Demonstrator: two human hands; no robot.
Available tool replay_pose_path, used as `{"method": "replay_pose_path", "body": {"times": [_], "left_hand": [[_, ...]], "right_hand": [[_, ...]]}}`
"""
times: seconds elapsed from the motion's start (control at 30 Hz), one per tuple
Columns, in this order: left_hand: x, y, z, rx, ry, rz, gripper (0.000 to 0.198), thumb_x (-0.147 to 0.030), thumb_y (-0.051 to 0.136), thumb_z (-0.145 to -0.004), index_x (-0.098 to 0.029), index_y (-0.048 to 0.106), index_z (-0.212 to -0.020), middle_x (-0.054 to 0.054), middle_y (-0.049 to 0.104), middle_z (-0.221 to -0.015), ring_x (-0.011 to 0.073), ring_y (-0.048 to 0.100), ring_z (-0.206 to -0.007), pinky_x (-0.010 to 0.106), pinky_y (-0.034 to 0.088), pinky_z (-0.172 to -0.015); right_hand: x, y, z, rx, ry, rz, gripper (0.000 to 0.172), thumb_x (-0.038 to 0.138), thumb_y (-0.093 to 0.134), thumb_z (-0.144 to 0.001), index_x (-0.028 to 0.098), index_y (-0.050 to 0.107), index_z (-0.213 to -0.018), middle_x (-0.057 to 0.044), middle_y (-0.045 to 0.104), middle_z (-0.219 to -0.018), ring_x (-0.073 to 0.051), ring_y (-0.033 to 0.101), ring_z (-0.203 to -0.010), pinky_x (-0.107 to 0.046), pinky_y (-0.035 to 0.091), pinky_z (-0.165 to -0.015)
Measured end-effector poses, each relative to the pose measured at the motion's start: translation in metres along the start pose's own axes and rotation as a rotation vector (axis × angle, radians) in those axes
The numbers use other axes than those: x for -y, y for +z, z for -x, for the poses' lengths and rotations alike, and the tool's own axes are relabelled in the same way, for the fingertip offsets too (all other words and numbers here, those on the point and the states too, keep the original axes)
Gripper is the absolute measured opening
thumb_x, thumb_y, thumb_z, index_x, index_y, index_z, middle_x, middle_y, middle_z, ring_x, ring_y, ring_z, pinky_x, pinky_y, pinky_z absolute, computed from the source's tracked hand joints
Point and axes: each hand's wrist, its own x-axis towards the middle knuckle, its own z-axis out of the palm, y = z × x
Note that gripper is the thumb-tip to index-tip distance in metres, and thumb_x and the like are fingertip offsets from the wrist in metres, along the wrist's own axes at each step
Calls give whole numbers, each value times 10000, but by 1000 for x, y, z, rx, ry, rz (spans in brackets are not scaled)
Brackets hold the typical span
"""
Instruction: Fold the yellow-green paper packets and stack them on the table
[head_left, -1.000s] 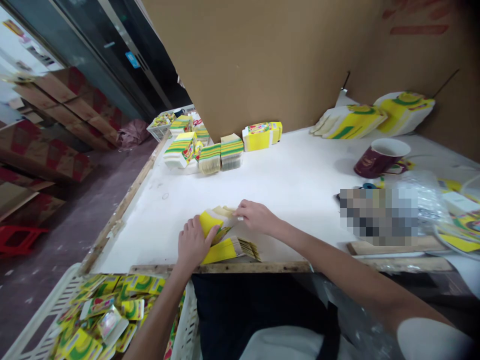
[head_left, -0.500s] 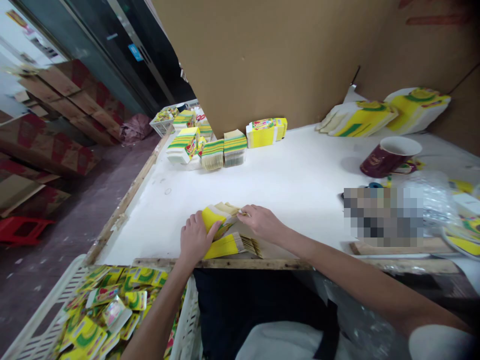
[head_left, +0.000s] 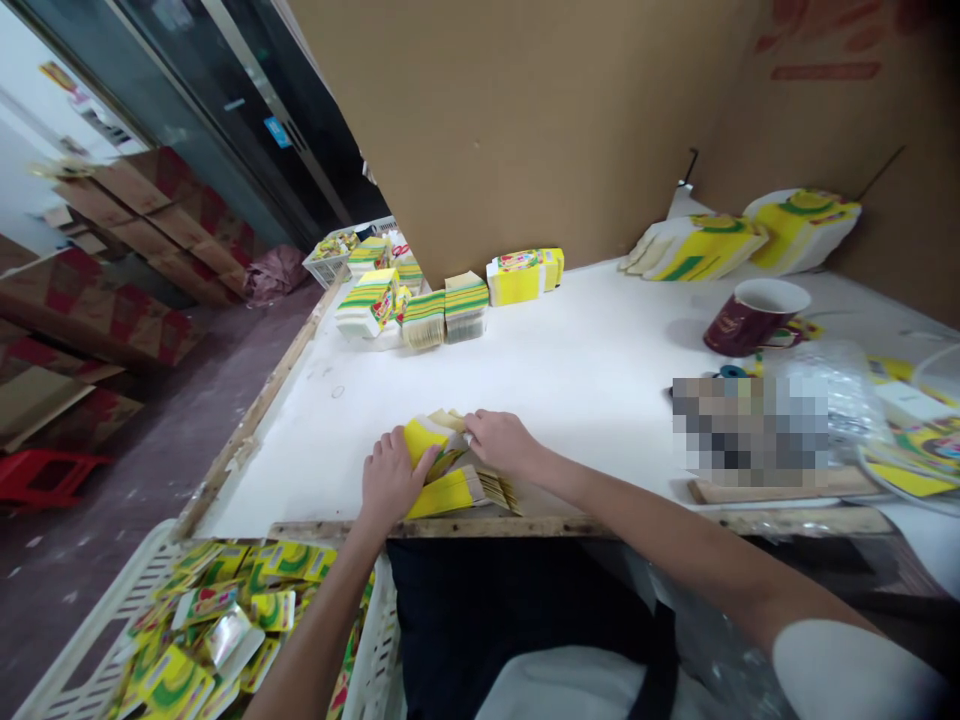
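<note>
My left hand (head_left: pixel 391 478) is wrapped over a fanned bundle of yellow printed cards (head_left: pixel 426 437) at the table's front edge. My right hand (head_left: pixel 499 440) is closed at the bundle's right end, its fingertips pinching something small and white that I cannot make out. Just below, another stack of yellow cards (head_left: pixel 450 492) lies fanned on the table, its brownish edges pointing right. My left thumb rests across the gap between the two bundles.
Stacked yellow-green cards (head_left: pixel 466 292) stand at the back left of the white table (head_left: pixel 570 370). A maroon mug (head_left: pixel 750 318) and bubble wrap (head_left: pixel 832 395) are on the right. Below left, a white basket (head_left: pixel 142 580) holds many yellow packets. Cardboard (head_left: pixel 540 130) walls the back.
My right hand has moved slightly left, closer to the bundle's end. My left hand keeps its place on the cards. The camera view has shifted a little.
</note>
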Motion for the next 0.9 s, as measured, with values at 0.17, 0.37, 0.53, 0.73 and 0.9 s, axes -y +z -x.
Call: {"method": "replay_pose_path", "body": {"times": [0.17,0.37,0.53,0.73,0.9], "left_hand": [[2,2,0,16,55,-20,565,-596,321,-827,-116,407,-1115,128,557,-960,275,544,-916,369,432,-735],[3,2,-1,23,65,-24,538,-554,291,-857,-97,403,-1117,138,552,-969,269,542,-916,358,429,-725],[4,3,-2,24,67,-24,528,-548,287,-860,-96,403,-1108,137,548,-969,271,534,-914,361,429,-725],[0,-1,-2,29,19,-13,545,-571,262,-855,-98,417,-1077,133,548,-951,273,543,-919,369,434,-731],[-1,-3,-3,71,-43,18,539,-556,221,-868,-114,403,-1115,128,549,-999,279,537,-971,374,428,-765]], "right_hand": [[10,3,-6,20,85,-43,229,221,439,-840,148,579,-1007,-108,658,-960,-215,609,-871,-300,422,-753],[18,8,-18,33,199,-165,231,222,443,-829,151,648,-908,-84,690,-869,-184,617,-798,-261,421,-679],[26,14,-15,89,184,-278,218,175,473,-800,188,690,-816,-14,701,-753,-118,607,-676,-198,389,-574],[24,10,-15,92,229,-239,218,250,522,-765,160,694,-864,-88,702,-838,-193,620,-752,-257,410,-621],[3,-3,-11,123,148,-200,321,122,449,-768,193,677,-982,-84,691,-962,-199,605,-870,-265,399,-706]]}}
